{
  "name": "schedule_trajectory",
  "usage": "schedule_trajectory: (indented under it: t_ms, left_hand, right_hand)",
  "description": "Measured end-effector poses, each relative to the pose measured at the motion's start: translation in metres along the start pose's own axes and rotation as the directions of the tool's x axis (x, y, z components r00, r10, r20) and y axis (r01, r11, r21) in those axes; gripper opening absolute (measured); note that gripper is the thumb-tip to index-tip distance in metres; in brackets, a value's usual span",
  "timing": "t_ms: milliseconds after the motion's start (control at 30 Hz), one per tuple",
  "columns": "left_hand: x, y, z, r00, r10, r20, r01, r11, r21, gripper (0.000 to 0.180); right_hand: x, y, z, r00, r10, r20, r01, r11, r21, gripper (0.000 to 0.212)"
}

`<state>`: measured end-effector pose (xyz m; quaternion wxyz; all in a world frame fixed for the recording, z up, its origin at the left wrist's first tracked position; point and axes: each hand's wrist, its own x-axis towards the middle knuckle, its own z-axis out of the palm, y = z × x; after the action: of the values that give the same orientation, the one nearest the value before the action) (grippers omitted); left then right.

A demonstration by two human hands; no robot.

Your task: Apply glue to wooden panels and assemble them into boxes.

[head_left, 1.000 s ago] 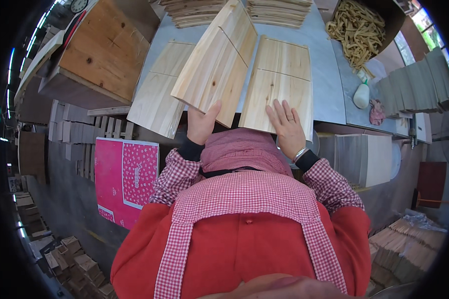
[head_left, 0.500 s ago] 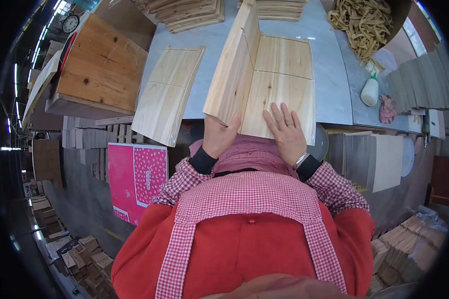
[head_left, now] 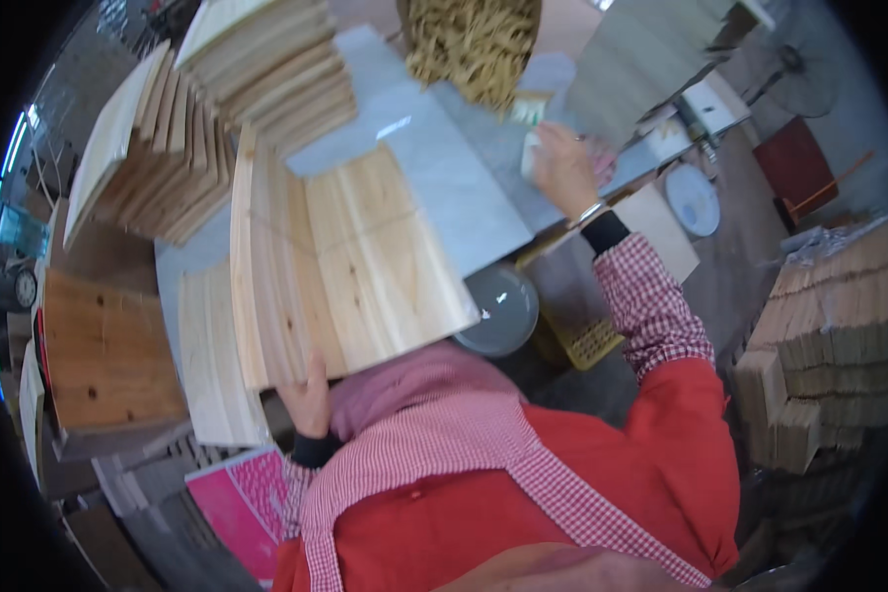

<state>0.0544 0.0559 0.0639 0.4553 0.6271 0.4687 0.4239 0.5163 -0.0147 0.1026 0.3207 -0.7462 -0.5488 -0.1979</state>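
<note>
- I record the left hand (head_left: 309, 400) at the near edge of the surface (head_left: 444, 173), pinching the near end of an upright wooden panel (head_left: 284, 266); the thumb lies along one face, and the other fingers are hidden behind the wood.
- The upright panel stands on edge, slightly tilted, along the left side of a flat wooden panel (head_left: 385, 266). I cannot tell whether the two touch along their whole length.
- The flat panel's near end juts past the near edge of the surface.
- I find the right hand (head_left: 564, 170) towards the right end of the surface, fingers bent at a white bottle (head_left: 530, 158). Blur leaves me unable to tell how firmly they close.
- A pink cloth (head_left: 604, 164) lies just beside that hand, partly covered by it.
- I note another wooden panel (head_left: 212, 355) on the left part of the surface, its near end also overhanging the near edge.
- Two stacks of wooden panels (head_left: 276, 84) sit towards the far edge.
- A container of tan strips (head_left: 474, 44) is at the far edge, right of those stacks.
- Below the near edge, I see a round grey object (head_left: 503, 316) and a yellow crate (head_left: 584, 340).
</note>
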Motion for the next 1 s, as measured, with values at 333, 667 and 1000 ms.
schedule_trajectory:
  t_ms: [333, 667, 1000]
  left_hand:
    - [-0.007, 0.001, -0.013, 0.999, 0.027, -0.030, -0.029, 0.999, -0.046, 0.043]
    - [-0.014, -0.009, -0.016, 0.999, 0.036, 0.034, -0.035, 0.999, -0.039, 0.040]
    - [-0.052, 0.004, -0.035, 0.999, 0.042, 0.034, -0.049, 0.968, 0.245, 0.020]
  right_hand:
    - [0.036, 0.106, -0.014, 0.746, 0.546, 0.381, -0.226, 0.746, -0.627, 0.023]
    - [0.226, 0.040, -0.214, 0.977, -0.019, -0.211, -0.183, 0.433, -0.883, 0.026]
    - [0.173, 0.072, -0.256, 0.986, -0.127, -0.107, -0.051, 0.384, -0.922, 0.007]
